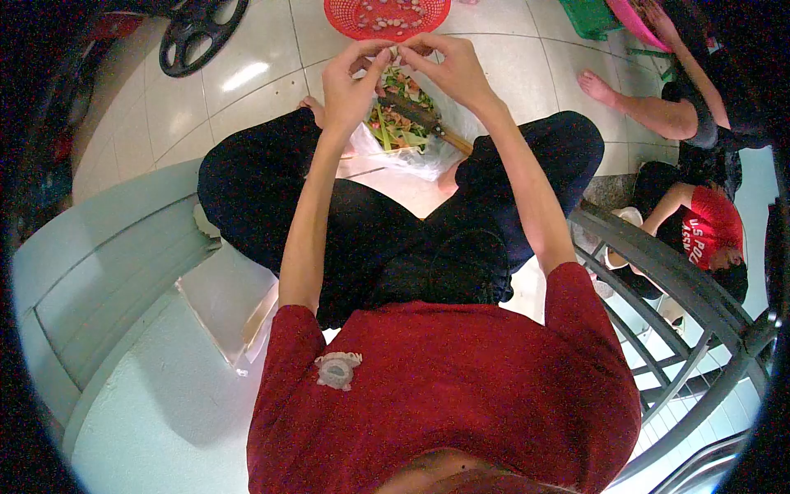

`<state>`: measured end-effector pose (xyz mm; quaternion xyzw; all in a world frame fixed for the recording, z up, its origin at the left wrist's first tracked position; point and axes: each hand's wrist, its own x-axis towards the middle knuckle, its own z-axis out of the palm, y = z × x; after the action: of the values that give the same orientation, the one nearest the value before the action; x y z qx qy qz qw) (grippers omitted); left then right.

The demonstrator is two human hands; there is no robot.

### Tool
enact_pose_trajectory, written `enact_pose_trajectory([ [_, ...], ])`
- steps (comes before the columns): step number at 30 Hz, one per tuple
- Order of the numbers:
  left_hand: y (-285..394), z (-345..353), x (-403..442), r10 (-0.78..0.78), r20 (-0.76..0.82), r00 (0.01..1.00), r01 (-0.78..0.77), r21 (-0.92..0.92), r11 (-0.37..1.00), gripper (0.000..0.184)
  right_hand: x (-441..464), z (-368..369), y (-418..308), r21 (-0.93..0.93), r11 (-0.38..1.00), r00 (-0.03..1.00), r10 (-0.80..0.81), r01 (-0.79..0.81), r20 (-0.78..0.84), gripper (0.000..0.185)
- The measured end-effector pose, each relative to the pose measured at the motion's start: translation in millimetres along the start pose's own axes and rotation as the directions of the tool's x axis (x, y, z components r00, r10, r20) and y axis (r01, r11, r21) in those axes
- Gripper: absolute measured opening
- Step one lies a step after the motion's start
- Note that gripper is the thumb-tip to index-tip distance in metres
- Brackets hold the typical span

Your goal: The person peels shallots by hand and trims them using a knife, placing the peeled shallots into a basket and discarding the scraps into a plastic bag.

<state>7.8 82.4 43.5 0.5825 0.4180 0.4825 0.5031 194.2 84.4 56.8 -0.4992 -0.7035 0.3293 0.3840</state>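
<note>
My left hand [352, 81] and my right hand [448, 70] meet at the fingertips, pinched round a small pale piece [394, 54] too small to name. Just beyond them is a red perforated basket [336, 18] with several small pale pieces on its bottom. Beneath the hands a clear plastic bag [444, 165] lies spread on the floor, holding green and orange scraps [397, 136]. Across the scraps rests a knife with a dark blade [411, 113] and a wooden handle [455, 140].
A black steering wheel [169, 51] is at the upper left. Dark metal railings [691, 276] curve along the right. Beyond them sits a person in a red shirt [712, 226]. Another person's bare leg [650, 114] and a pink basin [629, 20] are at the upper right, near a green container [588, 18].
</note>
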Motion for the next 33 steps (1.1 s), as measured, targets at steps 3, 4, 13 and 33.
enact_pose_trajectory([
  [3,-1,1,1,-0.027,-0.007,1.0,0.027,0.001,1.0,0.019,0,1,4,-0.026,0.999,1.0,-0.02,0.02,-0.005,0.022],
  [4,-1,1,1,-0.038,-0.003,0.999,0.038,-0.01,0.999,0.019,0,1,4,-0.048,0.998,0.999,-0.044,0.043,-0.013,0.022],
  [13,-8,-1,2,-0.075,0.051,0.996,0.084,-0.204,0.975,0.02,1,7,11,0.191,0.981,0.999,0.034,-0.026,-0.04,0.023],
  [33,0,0,-2,-0.161,0.013,0.987,0.155,-0.349,0.924,0.018,-2,9,-14,0.208,0.975,0.997,0.078,-0.076,-0.004,0.02],
])
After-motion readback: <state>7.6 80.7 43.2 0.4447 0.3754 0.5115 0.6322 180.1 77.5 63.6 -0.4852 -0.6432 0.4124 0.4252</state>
